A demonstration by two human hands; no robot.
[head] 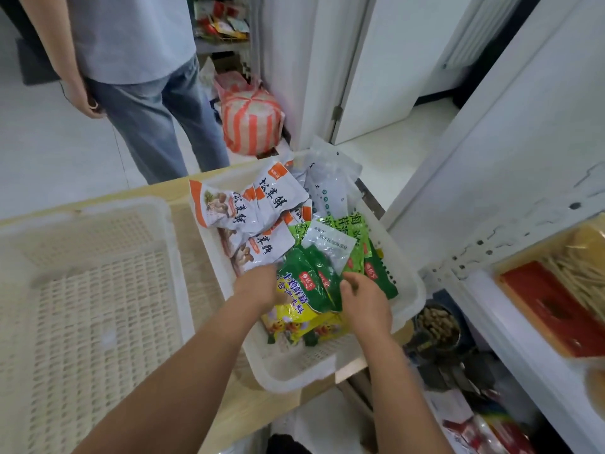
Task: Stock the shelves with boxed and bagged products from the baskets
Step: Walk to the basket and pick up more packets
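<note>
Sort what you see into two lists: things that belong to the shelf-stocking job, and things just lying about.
Job: full basket, green bags, white mushroom bags, empty basket, shelf, left hand, right hand.

Lying about: striped sack, peanuts, bystander.

Bystander in jeans [157, 103] beyond wooden table [252, 404]; orange-striped bag [252, 122] on floor [49, 152] near door [386, 60].
</note>
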